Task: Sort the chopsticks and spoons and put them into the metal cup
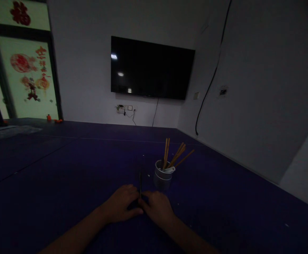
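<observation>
A thin, dark, straight stick-like object point(140, 181) points away from me over the purple floor mat; its kind is too dim to tell. My left hand point(122, 203) comes at it from the left, fingers curled against its near end and thumb stretched below. From the other side, my right hand point(158, 206) pinches the same near end between thumb and forefinger. The two thumbs almost meet. Just beyond my right hand stands a grey cylindrical holder point(162, 180), with several wooden chopsticks point(179, 152) and a white-handled utensil point(170, 170) leaning in it.
The purple surface point(103, 158) has seams and small white specks. A large television point(151, 68) hangs on the far wall above sockets and cables. A black cable point(209, 84) runs down the right wall. Clear plastic sheeting point(8, 132) and small orange items point(58, 121) lie at left.
</observation>
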Motion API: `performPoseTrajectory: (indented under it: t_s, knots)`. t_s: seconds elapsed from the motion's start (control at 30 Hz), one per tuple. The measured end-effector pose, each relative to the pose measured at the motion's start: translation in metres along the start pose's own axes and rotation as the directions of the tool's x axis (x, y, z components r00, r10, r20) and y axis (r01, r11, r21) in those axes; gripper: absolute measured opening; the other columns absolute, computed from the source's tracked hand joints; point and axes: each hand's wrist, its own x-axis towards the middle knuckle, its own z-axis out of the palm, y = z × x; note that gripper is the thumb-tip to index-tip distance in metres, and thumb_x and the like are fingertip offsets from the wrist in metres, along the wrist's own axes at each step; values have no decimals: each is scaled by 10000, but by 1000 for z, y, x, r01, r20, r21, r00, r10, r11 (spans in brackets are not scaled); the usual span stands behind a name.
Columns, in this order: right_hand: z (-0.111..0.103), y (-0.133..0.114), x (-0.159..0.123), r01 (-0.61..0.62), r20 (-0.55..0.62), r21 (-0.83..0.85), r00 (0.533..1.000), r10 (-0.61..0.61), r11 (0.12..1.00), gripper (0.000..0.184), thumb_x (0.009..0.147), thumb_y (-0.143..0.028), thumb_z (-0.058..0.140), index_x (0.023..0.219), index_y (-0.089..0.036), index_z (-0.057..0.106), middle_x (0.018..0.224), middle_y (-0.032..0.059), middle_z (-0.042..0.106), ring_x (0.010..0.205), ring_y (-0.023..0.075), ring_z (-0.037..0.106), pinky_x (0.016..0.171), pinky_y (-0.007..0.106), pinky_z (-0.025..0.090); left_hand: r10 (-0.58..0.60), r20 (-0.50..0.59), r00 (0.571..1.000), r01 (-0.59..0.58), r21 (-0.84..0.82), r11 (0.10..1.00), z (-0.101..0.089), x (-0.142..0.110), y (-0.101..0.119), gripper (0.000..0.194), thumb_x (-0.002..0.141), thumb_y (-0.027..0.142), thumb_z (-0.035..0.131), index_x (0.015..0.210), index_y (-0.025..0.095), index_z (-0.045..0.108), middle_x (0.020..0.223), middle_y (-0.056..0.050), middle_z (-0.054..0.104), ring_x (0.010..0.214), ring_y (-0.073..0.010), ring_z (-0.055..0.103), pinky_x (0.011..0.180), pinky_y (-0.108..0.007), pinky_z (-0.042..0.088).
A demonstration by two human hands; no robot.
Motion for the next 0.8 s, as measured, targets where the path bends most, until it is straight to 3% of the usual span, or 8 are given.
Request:
performPoseTrajectory:
  t_s: [0.8]
  knots:
    - [-3,-3,-2,82,27,-56,996,-81,995,294,915,-354,416,928,-216,675,897,64,713,823,194,661,658,248,403,-43,45,998,42,12,999,1,0,0,445,879,593,370,926,188,547,917,-72,609,858,-220,537,779,-350,419]
